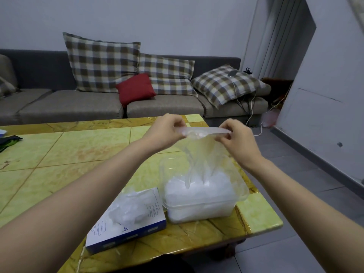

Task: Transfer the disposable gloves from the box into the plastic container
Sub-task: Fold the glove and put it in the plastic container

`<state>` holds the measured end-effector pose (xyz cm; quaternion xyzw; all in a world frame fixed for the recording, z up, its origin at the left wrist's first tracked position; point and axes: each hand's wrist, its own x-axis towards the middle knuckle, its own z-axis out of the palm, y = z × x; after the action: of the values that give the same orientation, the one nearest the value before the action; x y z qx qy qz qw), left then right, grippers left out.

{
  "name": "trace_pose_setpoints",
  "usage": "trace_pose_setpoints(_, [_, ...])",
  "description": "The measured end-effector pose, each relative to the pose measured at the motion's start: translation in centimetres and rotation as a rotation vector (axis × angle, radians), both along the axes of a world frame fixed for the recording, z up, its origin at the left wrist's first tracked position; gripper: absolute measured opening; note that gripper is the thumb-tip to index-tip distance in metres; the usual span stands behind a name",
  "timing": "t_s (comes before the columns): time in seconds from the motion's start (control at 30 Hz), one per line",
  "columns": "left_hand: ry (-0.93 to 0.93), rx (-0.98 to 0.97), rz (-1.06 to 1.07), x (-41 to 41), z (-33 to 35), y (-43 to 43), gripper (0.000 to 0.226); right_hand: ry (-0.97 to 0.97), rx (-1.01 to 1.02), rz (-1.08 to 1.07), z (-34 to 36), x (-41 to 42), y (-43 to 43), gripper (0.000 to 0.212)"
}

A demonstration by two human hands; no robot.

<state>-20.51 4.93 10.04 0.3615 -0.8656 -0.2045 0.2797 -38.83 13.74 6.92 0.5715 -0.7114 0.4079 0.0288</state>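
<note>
Both hands are raised above the table, out in front of the body. On the left, the left hand pinches one end of a clear disposable glove between thumb and curled fingers. The right hand pinches the other end, so the cuff is stretched level between them. The glove's fingers hang down into the plastic container below.

On the near part of the table the glove box, white with a blue side, lies flat. Crumpled gloves bulge from its top opening. Just beside it to the right stands the plastic container, open, holding a heap of white gloves.

Beyond the table is a grey sofa with checked pillows, a red cushion and a phone on the rightmost pillow.
</note>
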Motion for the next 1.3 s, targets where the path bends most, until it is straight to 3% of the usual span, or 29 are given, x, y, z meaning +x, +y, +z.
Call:
trace_pose_setpoints(0.17, [0.084, -0.126, 0.004, -0.3, -1.7, -0.3, 0.018, 0.311, -0.132, -0.023, -1.2, -0.1, 0.8, 0.010])
trace_pose_setpoints(0.33, [-0.018, -0.047, -0.044, 0.1, -5.6, -0.2, 0.022, 0.318, 0.067, 0.159, -5.7, 0.5, 1.4, 0.020])
trace_pose_setpoints(0.5, [-0.286, -0.069, -0.121, -0.1, -8.9, -0.9, 0.022, 0.333, 0.424, 0.184, -8.0, 1.4, 1.1, 0.013])
trace_pose_setpoints(0.6, [-0.570, -0.273, -0.155, -0.5, -10.3, -1.2, 0.025, 0.354, 0.585, 0.207, -8.9, 2.1, 0.5, 0.018])
trace_pose_setpoints(0.7, [-0.839, -0.372, -0.173, -1.1, -11.5, -1.5, 0.037, 0.277, 0.752, 0.224, -10.2, 2.2, -0.5, 0.026])
trace_pose_setpoints(0.77, [-0.963, -0.399, -0.156, -1.6, -12.0, -1.2, 0.033, 0.200, 0.864, 0.277, -10.2, 2.0, -1.2, 0.034])
trace_pose_setpoints(0.87, [-0.945, -0.417, -0.115, -2.5, -12.4, -0.6, 0.025, 0.116, 1.042, 0.406, -9.2, 1.7, -1.8, 0.054])
trace_pose_setpoints(0.93, [-0.889, -0.325, -0.093, -3.0, -12.7, -0.3, 0.024, 0.000, 1.144, 0.451, -8.6, 1.3, -1.8, 0.060])
trace_pose_setpoints(1.0, [-0.894, -0.218, -0.100, -3.4, -13.5, 0.1, 0.028, -0.153, 1.096, 0.439, -8.2, 1.0, -1.6, 0.049])
trace_pose_setpoints(1.03, [-0.923, -0.180, -0.116, -3.6, -14.0, 0.2, 0.032, -0.198, 0.975, 0.405, -8.2, 0.9, -1.6, 0.038])
trace_pose_setpoints(1.1, [-1.022, -0.135, -0.158, -3.9, -15.2, 0.2, 0.041, -0.079, 0.693, 0.273, -8.5, 0.5, -1.6, 0.021])
trace_pose_setpoints(1.17, [-1.119, -0.110, -0.189, -4.3, -16.1, 0.2, 0.045, 0.177, 0.609, 0.210, -9.0, 0.0, -1.8, 0.025])
trace_pose_setpoints(1.3, [-1.226, -0.104, -0.219, -4.6, -16.8, 0.1, 0.047, 0.372, 0.902, 0.311, -11.2, -0.6, -2.9, 0.053])
